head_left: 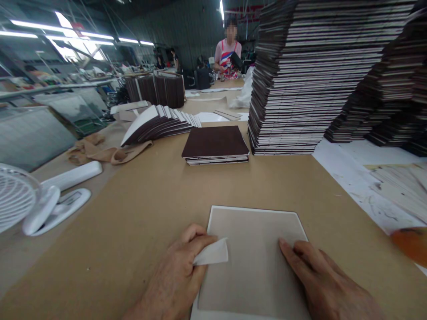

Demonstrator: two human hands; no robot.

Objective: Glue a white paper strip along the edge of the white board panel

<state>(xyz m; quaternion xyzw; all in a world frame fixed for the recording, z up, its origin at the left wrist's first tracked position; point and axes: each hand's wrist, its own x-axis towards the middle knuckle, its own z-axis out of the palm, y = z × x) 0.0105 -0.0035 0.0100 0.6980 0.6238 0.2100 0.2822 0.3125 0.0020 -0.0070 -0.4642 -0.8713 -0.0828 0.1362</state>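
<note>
A pale beige panel with a white border (253, 262) lies flat on the brown table covering, close in front of me. My left hand (180, 271) is at the panel's left edge, its fingers closed around a small white scrap (213, 253). Whether this scrap is cloth or paper I cannot tell; part of it sticks out over the panel. On the panel's right side rests my right hand (323, 275), index finger stretched out and touching the surface, the other fingers loosely bent near the right edge. Nothing shows in its grasp.
Ahead lies a short stack of dark brown panels (216, 142). To its right rises a tall stack of such panels (310, 84), with fanned panels (160, 124) on the left. A white fan (20, 200) and tan cloth strip (103, 149) lie left. Another person (228, 53) stands beyond.
</note>
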